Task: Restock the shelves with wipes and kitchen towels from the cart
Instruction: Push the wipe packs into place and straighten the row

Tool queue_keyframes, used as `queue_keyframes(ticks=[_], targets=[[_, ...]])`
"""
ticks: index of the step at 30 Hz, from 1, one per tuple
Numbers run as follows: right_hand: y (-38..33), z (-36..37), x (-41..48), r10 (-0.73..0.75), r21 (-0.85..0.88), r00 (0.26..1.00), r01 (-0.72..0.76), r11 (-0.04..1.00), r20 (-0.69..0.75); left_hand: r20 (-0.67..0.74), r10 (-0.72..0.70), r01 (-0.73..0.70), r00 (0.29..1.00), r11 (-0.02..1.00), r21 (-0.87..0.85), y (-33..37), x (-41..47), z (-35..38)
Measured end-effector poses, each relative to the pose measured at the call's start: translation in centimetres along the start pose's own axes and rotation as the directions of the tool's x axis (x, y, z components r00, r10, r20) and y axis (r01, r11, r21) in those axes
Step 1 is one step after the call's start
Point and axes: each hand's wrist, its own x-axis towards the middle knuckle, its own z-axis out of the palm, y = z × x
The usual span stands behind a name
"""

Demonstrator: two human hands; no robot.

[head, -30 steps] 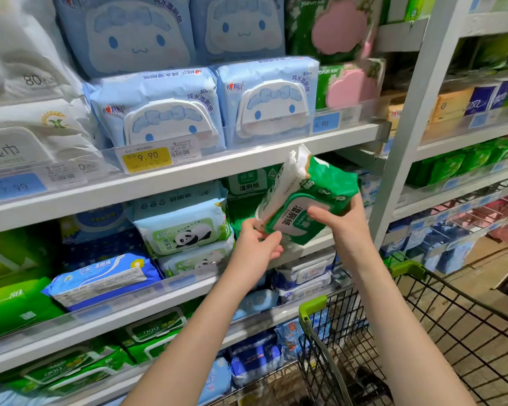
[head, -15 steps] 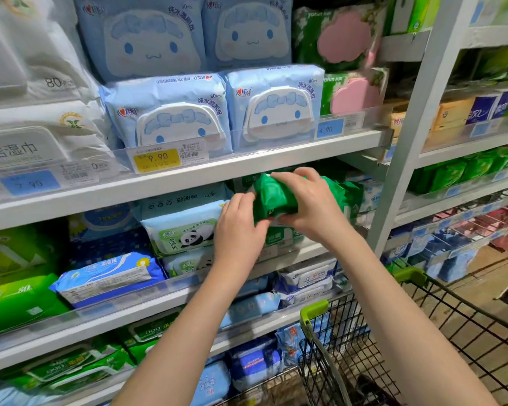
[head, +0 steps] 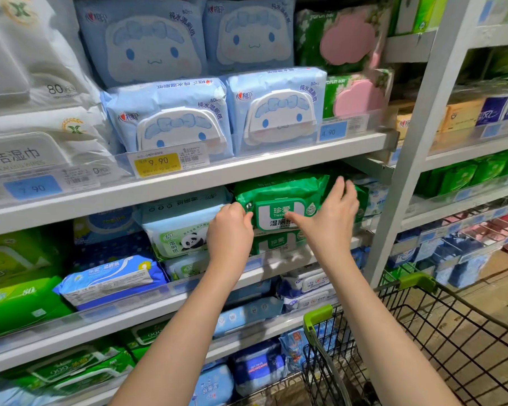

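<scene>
One view alone is given, taken from a wide-angle camera worn on the head. It is aimed forward and a little down at the shelves point(head: 276, 168), so near that a pack point(head: 279, 194) on them is reached by the left hand point(head: 230, 230) and right hand point(head: 332, 218). The cart point(head: 318, 316) is caught at lower right. Straight edges seem bowed outward.

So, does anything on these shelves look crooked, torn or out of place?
Nothing really stands out. The green wipes pack lies label-out on a matching pack, left hand gripping its corner, right hand open at its other end. No tears or spills visible.
</scene>
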Motion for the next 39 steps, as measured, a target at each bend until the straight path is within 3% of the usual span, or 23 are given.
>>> queue_keyframes(ticks=[2, 4, 10, 20, 39], targets=[[1.0, 0.2, 0.4, 0.139, 0.14, 0.966, -0.173, 0.975, 0.22, 0.008, -0.001, 0.001, 1.0, 1.0, 0.007, 0.0, 0.0, -0.1], [1.7, 0.5, 0.6, 0.149, 0.22, 0.923, -0.238, 0.946, 0.356, 0.018, -0.003, 0.002, 1.0, 1.0, 0.007, 0.3, 0.0, -0.1], [1.9, 1.6, 1.7, 0.04, 0.302, 0.957, -0.13, 0.944, 0.289, 0.09, -0.006, 0.009, 0.996, 0.999, -0.034, 0.4, -0.5, 0.5], [2.6, 3.5, 1.9, 0.002, 0.307, 0.985, -0.055, 0.95, 0.172, 0.141, 0.064, -0.051, 0.988, 0.994, -0.098, -0.5, -1.2, 2.7], [3.2, 4.7, 0.4, 0.04, 0.416, 0.996, -0.068, 0.907, 0.074, 0.295, 0.111, -0.1, 0.949, 0.994, -0.054, -0.8, -0.6, 2.4]])
